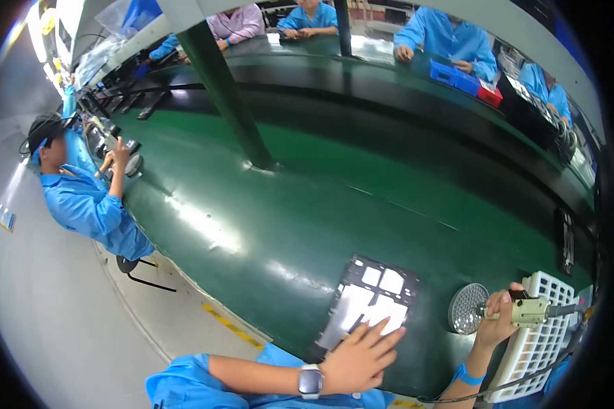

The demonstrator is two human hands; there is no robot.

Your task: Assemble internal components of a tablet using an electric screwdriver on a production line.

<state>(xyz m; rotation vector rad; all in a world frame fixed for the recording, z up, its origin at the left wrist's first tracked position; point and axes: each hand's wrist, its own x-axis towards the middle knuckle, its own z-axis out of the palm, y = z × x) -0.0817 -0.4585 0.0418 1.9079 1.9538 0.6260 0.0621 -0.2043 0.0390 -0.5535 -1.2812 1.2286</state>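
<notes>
A flat black panel (346, 279) with white and silvery pads lies on the green bench in front of me. My left hand (361, 358) rests on its near right part, fingers stretched out and spread, gripping nothing. To the right, my right hand (496, 328) is wrapped round a pale green power screwdriver (529, 312) held about level. Its front end points left at a round, silvery dish (465, 315) with a dotted surface. Whether the tip touches the dish cannot be made out.
A white slotted tray (508, 383) lies at the right, under the screwdriver and its cable. A dark green post (228, 99) rises from the green bench (300, 198). A co-worker in blue (82, 198) works at the left; others sit across, near blue bins (455, 76).
</notes>
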